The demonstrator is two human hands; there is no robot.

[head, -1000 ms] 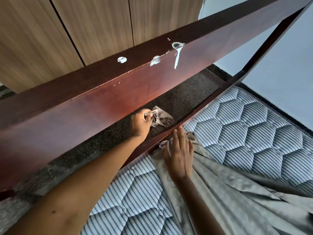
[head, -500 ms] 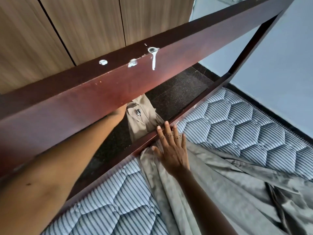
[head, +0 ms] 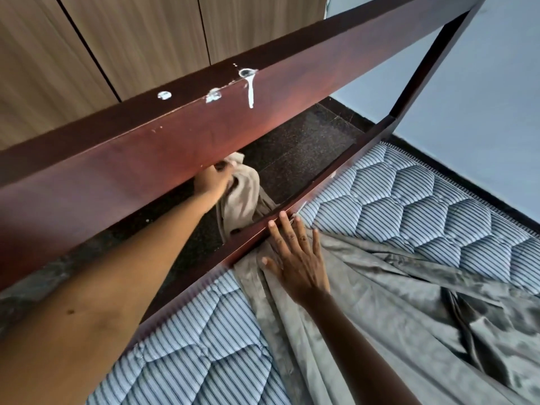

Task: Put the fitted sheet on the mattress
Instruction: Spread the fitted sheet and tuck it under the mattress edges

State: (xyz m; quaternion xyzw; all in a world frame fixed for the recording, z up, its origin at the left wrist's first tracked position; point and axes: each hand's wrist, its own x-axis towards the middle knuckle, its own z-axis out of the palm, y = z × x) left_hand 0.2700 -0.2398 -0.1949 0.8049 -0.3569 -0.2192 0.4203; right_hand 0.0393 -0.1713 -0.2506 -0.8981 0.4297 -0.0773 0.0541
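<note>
A grey fitted sheet [head: 380, 302] lies bunched across the blue-striped quilted mattress [head: 409, 200]. One end of the sheet [head: 242, 197] passes under the lower rail of the dark red wooden bed frame and hangs beyond it. My left hand [head: 211, 181] reaches through the gap between the two rails and grips that end, partly hidden by the upper rail. My right hand [head: 295, 255] lies flat, fingers spread, on the sheet at the mattress edge, fingertips touching the lower rail.
The upper rail [head: 204, 127] of the frame crosses the view, with white paint drips on it. A thinner lower rail [head: 321, 185] borders the mattress. Behind lie a dark speckled floor [head: 306, 147], wooden wardrobe doors [head: 131, 39] and a pale blue wall [head: 482, 127].
My left hand pulled the sheet end up from the floor side toward the upper rail. My right hand slid slightly forward and spread flat against the lower rail.
</note>
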